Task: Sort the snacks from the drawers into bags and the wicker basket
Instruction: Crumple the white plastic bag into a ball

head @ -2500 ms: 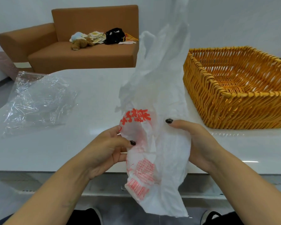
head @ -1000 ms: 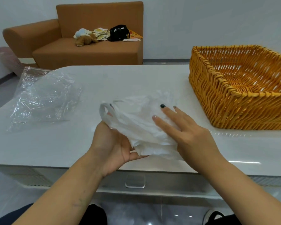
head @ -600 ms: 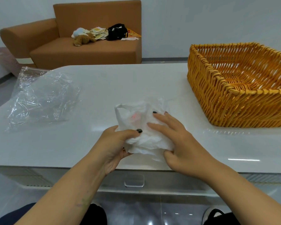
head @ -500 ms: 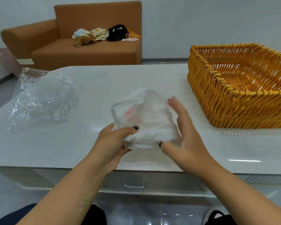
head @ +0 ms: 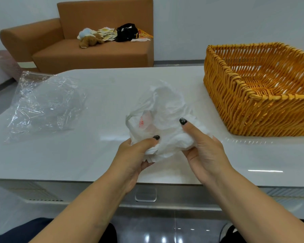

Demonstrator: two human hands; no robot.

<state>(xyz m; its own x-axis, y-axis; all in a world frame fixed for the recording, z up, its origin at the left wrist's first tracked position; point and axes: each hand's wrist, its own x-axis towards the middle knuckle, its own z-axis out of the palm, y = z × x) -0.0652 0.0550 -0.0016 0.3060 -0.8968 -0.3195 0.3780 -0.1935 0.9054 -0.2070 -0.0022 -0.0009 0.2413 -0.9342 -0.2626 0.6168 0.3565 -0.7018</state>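
A crumpled white plastic bag point(head: 162, 120) with red print sits bunched above the near middle of the white table point(head: 77, 155). My left hand point(head: 135, 155) grips its lower left part, thumb curled over the plastic. My right hand point(head: 202, 149) holds its right side, thumb on top and fingers underneath. An empty orange wicker basket point(head: 249, 106) stands at the table's right. A clear plastic bag point(head: 44, 106) lies flat at the left. No snacks are visible.
A drawer handle point(head: 145, 194) shows in the table's front, just below my hands. Behind the table stands a brown sofa point(head: 88, 51) with a plush toy, papers and a black bag on it. A pink bin point(head: 5, 64) is at far left.
The white bag hung tall between my hands 2.5 s ago; I brought it down onto the table and bunched it. My right hand went from pressing on top to holding its right side.
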